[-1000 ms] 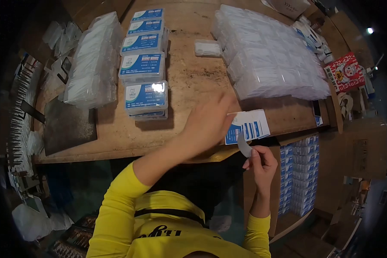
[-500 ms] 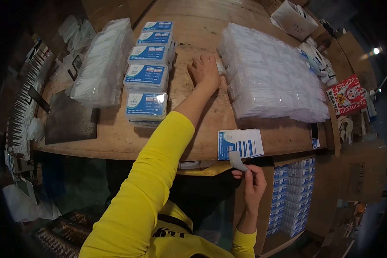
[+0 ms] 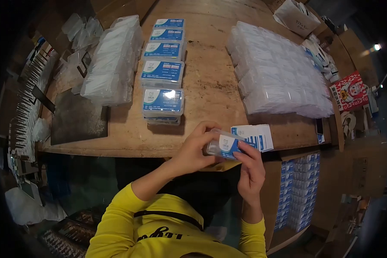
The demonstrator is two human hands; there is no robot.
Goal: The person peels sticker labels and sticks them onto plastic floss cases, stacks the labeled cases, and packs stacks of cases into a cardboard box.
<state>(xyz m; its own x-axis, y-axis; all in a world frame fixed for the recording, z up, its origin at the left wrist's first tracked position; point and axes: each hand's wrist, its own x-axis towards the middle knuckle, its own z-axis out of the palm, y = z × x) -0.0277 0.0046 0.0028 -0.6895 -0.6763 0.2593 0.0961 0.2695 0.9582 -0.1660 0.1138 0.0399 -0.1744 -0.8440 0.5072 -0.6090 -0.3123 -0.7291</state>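
My left hand (image 3: 196, 148) is wrapped round the left end of a clear plastic box (image 3: 215, 144) at the table's front edge. Against the box's face, my right hand (image 3: 250, 165) pinches a blue and white label (image 3: 228, 145). Just behind my right hand, a small pile of printed labels (image 3: 265, 136) lies on the table. Stacks of labelled boxes (image 3: 162, 73) stand in a column left of my hands. Many clear boxes with white contents (image 3: 279, 73) are stacked at the right.
Another row of clear boxes (image 3: 112, 64) is beside a dark plate (image 3: 79, 118) at the left. A white bag (image 3: 297, 18) sits at the back right, above a red packet (image 3: 349, 91). Below the table's edge, a carton holds stacked labelled boxes (image 3: 303, 189).
My left hand has come back from the middle of the table with the clear box. My right hand has raised the label to it. The single box has left its spot on the table.
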